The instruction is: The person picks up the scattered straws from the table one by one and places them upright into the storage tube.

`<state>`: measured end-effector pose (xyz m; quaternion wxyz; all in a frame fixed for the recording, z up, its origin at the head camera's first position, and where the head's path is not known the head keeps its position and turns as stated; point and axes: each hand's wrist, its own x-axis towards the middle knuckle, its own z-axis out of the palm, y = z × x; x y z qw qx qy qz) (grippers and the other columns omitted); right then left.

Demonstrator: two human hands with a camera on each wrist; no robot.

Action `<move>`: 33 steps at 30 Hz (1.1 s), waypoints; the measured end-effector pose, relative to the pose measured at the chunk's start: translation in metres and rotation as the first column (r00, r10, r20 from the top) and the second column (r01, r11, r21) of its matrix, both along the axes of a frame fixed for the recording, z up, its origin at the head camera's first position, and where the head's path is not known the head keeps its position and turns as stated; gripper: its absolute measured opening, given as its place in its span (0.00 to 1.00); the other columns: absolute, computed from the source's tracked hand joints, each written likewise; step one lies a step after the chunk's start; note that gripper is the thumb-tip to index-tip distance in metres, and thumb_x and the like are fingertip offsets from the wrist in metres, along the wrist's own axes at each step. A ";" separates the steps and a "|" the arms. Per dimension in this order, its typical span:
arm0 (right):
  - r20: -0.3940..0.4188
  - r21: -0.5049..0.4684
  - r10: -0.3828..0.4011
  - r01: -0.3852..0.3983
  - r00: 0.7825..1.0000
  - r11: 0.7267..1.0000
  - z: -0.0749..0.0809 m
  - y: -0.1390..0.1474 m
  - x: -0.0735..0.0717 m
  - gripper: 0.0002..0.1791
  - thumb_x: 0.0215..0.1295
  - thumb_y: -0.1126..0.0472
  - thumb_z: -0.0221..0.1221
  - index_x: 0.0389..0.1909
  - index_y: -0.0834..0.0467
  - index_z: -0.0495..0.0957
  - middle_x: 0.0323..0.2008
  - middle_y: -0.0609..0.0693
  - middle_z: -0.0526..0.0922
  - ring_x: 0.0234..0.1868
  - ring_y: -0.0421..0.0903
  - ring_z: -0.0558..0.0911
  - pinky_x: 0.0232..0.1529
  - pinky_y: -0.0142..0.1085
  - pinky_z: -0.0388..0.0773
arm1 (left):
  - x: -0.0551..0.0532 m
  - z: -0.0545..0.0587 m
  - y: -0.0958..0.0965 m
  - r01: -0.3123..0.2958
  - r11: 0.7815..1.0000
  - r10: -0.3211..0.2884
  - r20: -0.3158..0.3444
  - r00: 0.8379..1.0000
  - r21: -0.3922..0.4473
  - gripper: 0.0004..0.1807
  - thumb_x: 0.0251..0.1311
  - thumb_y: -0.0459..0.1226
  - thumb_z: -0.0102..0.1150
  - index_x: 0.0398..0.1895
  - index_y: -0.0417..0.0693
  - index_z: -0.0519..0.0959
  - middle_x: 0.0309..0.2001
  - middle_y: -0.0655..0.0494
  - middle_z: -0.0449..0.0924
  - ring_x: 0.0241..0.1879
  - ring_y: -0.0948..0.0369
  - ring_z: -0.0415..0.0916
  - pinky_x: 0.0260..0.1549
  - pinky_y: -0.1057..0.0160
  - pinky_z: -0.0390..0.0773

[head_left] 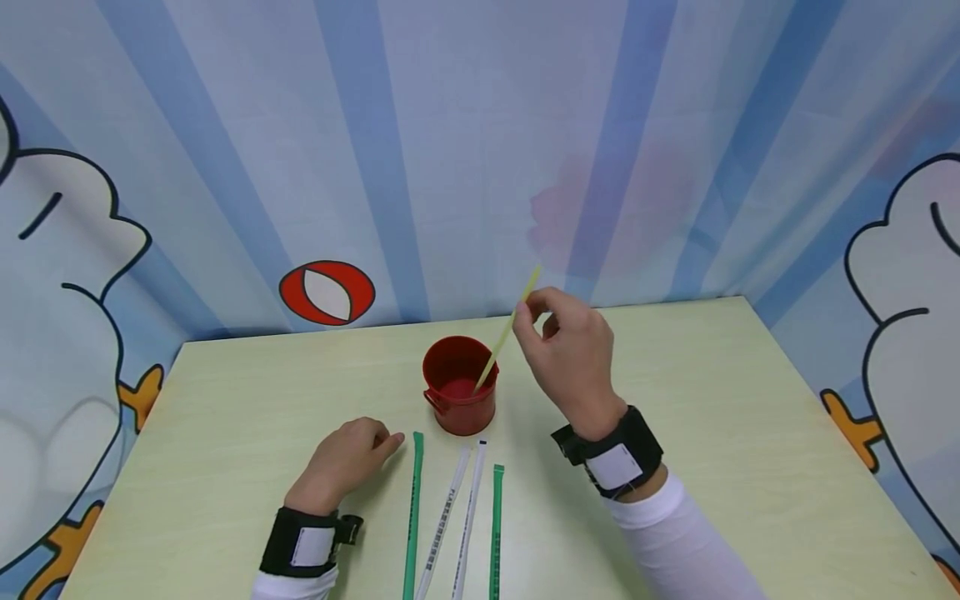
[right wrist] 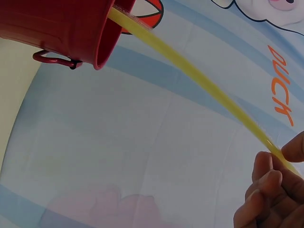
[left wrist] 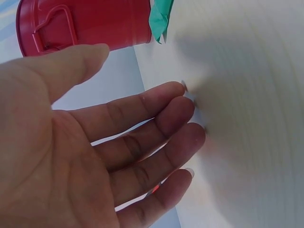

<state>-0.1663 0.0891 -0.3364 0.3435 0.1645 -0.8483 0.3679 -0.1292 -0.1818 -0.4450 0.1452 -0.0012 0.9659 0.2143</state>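
Observation:
Between thumb and fingers, my right hand (head_left: pixel 573 354) pinches a thin yellow straw (right wrist: pixel 204 83) near its upper end. The straw slants down to the left, its lower part inside a small red bucket (head_left: pixel 465 415) with wire handles. My left hand (head_left: pixel 347 461) rests low over the table, left of the bucket, holding nothing. In the left wrist view its fingers (left wrist: pixel 161 118) are loosely bent, the tips right at the tabletop. Just beside its thumb lies a long green-wrapped stick (head_left: pixel 413 517).
Two white-wrapped sticks, one left (head_left: pixel 442 521) and one right (head_left: pixel 469 521), lie in front of the bucket with another green-wrapped stick (head_left: pixel 497 533). The pale table (head_left: pixel 712 400) ends at a blue striped cloth backdrop (head_left: pixel 480 167) with cartoon figures.

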 end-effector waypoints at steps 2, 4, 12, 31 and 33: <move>0.016 -0.001 0.000 0.000 1.000 1.000 -0.003 0.000 0.000 0.07 0.67 0.62 0.59 0.32 0.60 0.83 0.26 0.53 0.85 0.19 0.44 0.74 0.21 0.33 0.64 | 0.000 0.000 0.000 -0.001 1.000 0.001 0.001 1.000 0.001 0.17 0.69 0.45 0.59 0.45 0.39 0.85 0.31 0.50 0.79 0.30 0.57 0.71 0.33 0.61 0.73; 0.033 -0.002 0.000 0.000 0.999 1.000 -0.006 -0.001 0.000 0.07 0.67 0.62 0.59 0.32 0.60 0.83 0.26 0.52 0.85 0.19 0.44 0.73 0.21 0.32 0.63 | 0.000 -0.001 0.001 -0.002 1.000 0.002 0.002 1.000 0.004 0.17 0.69 0.45 0.59 0.45 0.39 0.85 0.31 0.50 0.79 0.30 0.57 0.71 0.33 0.61 0.73; 0.125 -0.020 0.005 -0.002 0.992 1.000 -0.017 -0.001 -0.002 0.08 0.68 0.62 0.59 0.34 0.60 0.84 0.28 0.53 0.86 0.20 0.45 0.76 0.22 0.33 0.66 | 0.001 0.000 0.001 0.006 1.000 -0.006 -0.006 1.000 0.014 0.17 0.69 0.45 0.59 0.43 0.39 0.86 0.30 0.51 0.77 0.30 0.58 0.71 0.31 0.62 0.71; 0.238 -0.046 -0.001 0.012 0.971 0.999 -0.028 0.006 -0.007 0.10 0.69 0.59 0.58 0.36 0.59 0.85 0.30 0.54 0.87 0.24 0.48 0.79 0.26 0.36 0.70 | 0.002 0.003 0.000 0.003 1.000 -0.003 0.009 1.000 0.014 0.17 0.70 0.45 0.59 0.44 0.39 0.86 0.29 0.52 0.77 0.30 0.58 0.71 0.31 0.61 0.69; 0.246 -0.042 -0.009 0.020 0.969 0.999 -0.030 0.008 -0.007 0.10 0.70 0.58 0.58 0.36 0.59 0.85 0.30 0.53 0.87 0.24 0.48 0.79 0.26 0.36 0.70 | 0.002 0.003 0.001 0.005 1.000 -0.005 0.010 1.000 0.016 0.17 0.70 0.45 0.59 0.44 0.39 0.86 0.30 0.52 0.77 0.30 0.58 0.71 0.31 0.61 0.70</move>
